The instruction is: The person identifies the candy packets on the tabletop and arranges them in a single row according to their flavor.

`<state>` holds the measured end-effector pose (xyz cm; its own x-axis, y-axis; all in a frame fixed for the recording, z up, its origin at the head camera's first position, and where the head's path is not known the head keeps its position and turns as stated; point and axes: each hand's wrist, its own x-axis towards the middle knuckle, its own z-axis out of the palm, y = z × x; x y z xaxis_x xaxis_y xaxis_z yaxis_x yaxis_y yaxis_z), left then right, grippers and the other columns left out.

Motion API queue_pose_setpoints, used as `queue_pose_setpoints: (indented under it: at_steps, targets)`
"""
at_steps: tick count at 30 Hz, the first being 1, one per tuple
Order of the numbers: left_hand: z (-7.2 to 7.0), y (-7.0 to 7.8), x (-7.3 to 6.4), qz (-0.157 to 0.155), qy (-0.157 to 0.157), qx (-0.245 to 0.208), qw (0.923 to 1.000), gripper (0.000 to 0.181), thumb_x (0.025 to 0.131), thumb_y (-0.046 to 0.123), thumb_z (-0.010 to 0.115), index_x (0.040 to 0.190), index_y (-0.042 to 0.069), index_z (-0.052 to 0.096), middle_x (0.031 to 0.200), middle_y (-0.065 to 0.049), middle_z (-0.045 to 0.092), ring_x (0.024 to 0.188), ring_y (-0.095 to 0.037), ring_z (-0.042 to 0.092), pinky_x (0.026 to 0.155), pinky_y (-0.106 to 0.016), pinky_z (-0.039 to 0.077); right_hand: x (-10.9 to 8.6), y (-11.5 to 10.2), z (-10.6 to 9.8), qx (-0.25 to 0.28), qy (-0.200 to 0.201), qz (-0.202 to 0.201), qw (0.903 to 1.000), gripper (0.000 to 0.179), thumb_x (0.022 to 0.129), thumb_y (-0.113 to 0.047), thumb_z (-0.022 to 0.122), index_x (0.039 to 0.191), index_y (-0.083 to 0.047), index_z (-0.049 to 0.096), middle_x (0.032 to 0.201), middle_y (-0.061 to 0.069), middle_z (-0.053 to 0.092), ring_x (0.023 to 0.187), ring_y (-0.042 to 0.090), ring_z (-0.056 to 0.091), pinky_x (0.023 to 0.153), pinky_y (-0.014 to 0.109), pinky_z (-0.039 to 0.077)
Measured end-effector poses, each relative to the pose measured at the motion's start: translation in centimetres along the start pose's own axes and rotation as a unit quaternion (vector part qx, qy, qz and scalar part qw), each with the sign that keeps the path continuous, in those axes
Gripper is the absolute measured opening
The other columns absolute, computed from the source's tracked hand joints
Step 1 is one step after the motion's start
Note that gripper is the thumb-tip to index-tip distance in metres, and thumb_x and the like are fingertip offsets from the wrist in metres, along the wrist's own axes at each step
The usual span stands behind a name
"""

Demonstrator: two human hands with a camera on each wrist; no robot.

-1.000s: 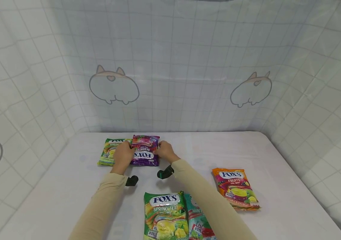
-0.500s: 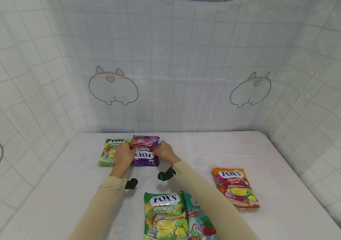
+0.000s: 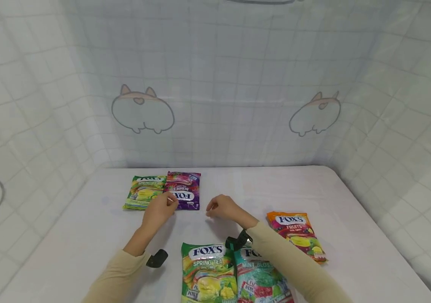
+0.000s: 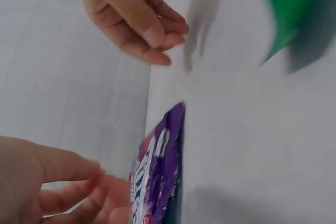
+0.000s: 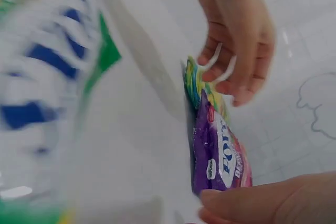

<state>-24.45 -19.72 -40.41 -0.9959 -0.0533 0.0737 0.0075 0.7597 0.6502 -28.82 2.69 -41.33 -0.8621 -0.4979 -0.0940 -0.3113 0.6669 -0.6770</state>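
A purple Fox's Berries candy bag lies upside down at the back of the table, its left edge against a small green Spring Tea candy bag. My left hand hovers over the near edge of both bags, fingers loosely bent and holding nothing. To the right of the purple bag, my right hand is apart from it, also with loosely bent fingers and nothing in them. In the right wrist view the purple bag stands clear of the left hand.
Near the front lie a large green Spring Tea bag and a teal Mint Blossom bag, partly under the right sleeve. An orange Fruits bag lies to the right. A white gridded curtain surrounds the white table.
Both hands have let go of the purple bag and drawn back toward the front, the right one also moving rightward. The two back bags have stayed in place.
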Motion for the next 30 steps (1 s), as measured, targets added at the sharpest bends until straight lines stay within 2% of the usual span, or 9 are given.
queue_pose_setpoints:
  at_steps: [3,7,12,15,18,24,30]
  targets:
    - [0.3,0.0,-1.9,-0.013,-0.048,-0.007,0.9987,0.012,0.095,0.016,0.062,0.096,0.004,0.064,0.07,-0.002,0.06,0.059,-0.014,0.055,0.05,-0.028,0.044,-2.4,0.7,-0.3,0.0,-0.028,-0.017,0.9995,0.007,0.087,-0.012,0.071,0.086,-0.005,0.073,0.076,-0.002,0.065,0.068,0.01,0.055,0.061,0.024,0.047]
    - [0.7,-0.2,-4.1,-0.024,-0.103,-0.001,0.9944,0.013,0.095,0.017,0.062,0.095,0.004,0.064,0.068,-0.001,0.06,0.058,-0.015,0.056,0.05,-0.029,0.046,-4.9,1.1,-0.6,-0.009,-0.052,-0.015,0.9985,0.01,0.088,-0.014,0.07,0.083,-0.007,0.073,0.073,-0.005,0.065,0.067,0.009,0.054,0.063,0.025,0.048]
    - [1.7,-0.7,-6.0,-0.036,-0.143,0.006,0.989,0.019,0.097,0.022,0.059,0.084,0.008,0.064,0.062,-0.001,0.056,0.056,-0.015,0.051,0.052,-0.028,0.043,-7.2,1.0,-0.9,-0.017,-0.072,-0.014,0.9972,0.014,0.09,-0.017,0.069,0.083,-0.006,0.074,0.074,-0.003,0.066,0.067,0.01,0.055,0.064,0.028,0.05]
    - [2.2,-1.0,-7.0,-0.046,-0.154,-0.002,0.987,0.026,0.098,0.025,0.058,0.078,0.011,0.063,0.059,0.0,0.056,0.054,-0.015,0.05,0.053,-0.028,0.041,-8.3,0.9,-1.1,-0.021,-0.087,-0.012,0.9959,0.016,0.09,-0.02,0.069,0.085,-0.007,0.074,0.076,-0.003,0.066,0.067,0.011,0.056,0.064,0.028,0.05]
    - [2.5,-0.9,-7.6,-0.056,-0.161,-0.019,0.9853,0.028,0.099,0.027,0.056,0.077,0.01,0.063,0.059,-0.001,0.057,0.054,-0.015,0.052,0.054,-0.028,0.041,-9.0,0.9,-1.3,-0.018,-0.1,-0.012,0.9948,0.017,0.09,-0.024,0.069,0.087,-0.008,0.074,0.077,-0.005,0.065,0.067,0.01,0.055,0.064,0.028,0.05]
    - [2.4,-0.6,-8.2,-0.082,-0.184,-0.052,0.9781,0.03,0.099,0.03,0.054,0.086,0.007,0.068,0.062,-0.002,0.06,0.053,-0.015,0.058,0.057,-0.028,0.045,-9.5,1.4,-1.3,0.017,-0.113,-0.017,0.9933,0.014,0.09,-0.024,0.068,0.092,-0.01,0.071,0.084,-0.006,0.066,0.074,0.009,0.058,0.069,0.028,0.05]
    - [2.7,-1.4,-8.5,-0.094,-0.229,-0.114,0.962,0.044,0.098,0.043,0.052,0.084,0.005,0.068,0.061,-0.005,0.064,0.051,-0.017,0.063,0.053,-0.027,0.05,-9.8,1.3,-1.2,0.051,-0.125,-0.004,0.9908,0.015,0.088,-0.02,0.071,0.095,-0.008,0.068,0.088,0.0,0.068,0.079,0.015,0.062,0.071,0.032,0.052]
